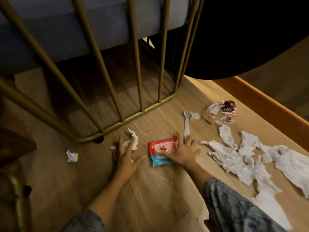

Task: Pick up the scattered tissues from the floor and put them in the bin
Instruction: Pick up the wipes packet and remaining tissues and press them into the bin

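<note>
Sleeved forearms lead to both hands, fingers spread. My left hand [124, 154] presses a crumpled tissue [133, 139] at eleven o'clock; my right hand [181, 152] lies flat on the wipes packet [161, 150]. Torn tissues [234, 156] sprawl at three o'clock. I'd pinch closed, gathering several together; bin unseen.

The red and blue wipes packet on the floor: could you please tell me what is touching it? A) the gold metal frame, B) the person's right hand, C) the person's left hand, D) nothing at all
B: the right hand lies spread on the wipes packet, while the left hand reaches for a crumpled tissue beside it.
</note>
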### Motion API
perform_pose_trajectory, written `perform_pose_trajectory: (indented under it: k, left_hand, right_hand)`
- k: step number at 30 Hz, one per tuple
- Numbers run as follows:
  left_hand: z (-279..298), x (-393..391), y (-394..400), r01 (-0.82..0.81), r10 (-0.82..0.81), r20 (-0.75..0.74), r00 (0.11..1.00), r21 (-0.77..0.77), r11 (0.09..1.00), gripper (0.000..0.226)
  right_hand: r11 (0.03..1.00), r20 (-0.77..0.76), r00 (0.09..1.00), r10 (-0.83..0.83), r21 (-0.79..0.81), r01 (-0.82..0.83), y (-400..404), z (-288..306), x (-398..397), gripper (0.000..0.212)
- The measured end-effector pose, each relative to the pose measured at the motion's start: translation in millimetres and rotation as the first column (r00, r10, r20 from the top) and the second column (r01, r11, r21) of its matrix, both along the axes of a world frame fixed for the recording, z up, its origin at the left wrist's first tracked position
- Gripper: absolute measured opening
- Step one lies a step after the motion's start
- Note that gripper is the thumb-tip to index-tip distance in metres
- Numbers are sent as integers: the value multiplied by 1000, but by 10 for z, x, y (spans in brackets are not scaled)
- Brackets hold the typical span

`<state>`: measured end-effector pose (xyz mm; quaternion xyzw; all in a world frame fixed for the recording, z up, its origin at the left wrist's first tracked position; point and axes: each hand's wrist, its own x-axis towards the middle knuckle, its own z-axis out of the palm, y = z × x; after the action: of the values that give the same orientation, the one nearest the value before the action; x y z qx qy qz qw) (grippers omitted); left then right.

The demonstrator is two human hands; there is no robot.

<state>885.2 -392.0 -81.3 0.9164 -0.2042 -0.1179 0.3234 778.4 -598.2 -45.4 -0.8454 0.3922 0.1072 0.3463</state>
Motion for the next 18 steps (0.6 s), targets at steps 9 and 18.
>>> perform_pose_trajectory:
  k: [9,18]
  left_hand:
    - [12,-196,30,-36,82,273,958,-169,985,43]
    - [304,39,380,-446,491,122,863,-275,852,30]
  right_hand:
    - [963,176,976,126,-258,-78,535,-190,-72,93]
    - [919,269,889,369,-248,-307,823,-33,56,73]
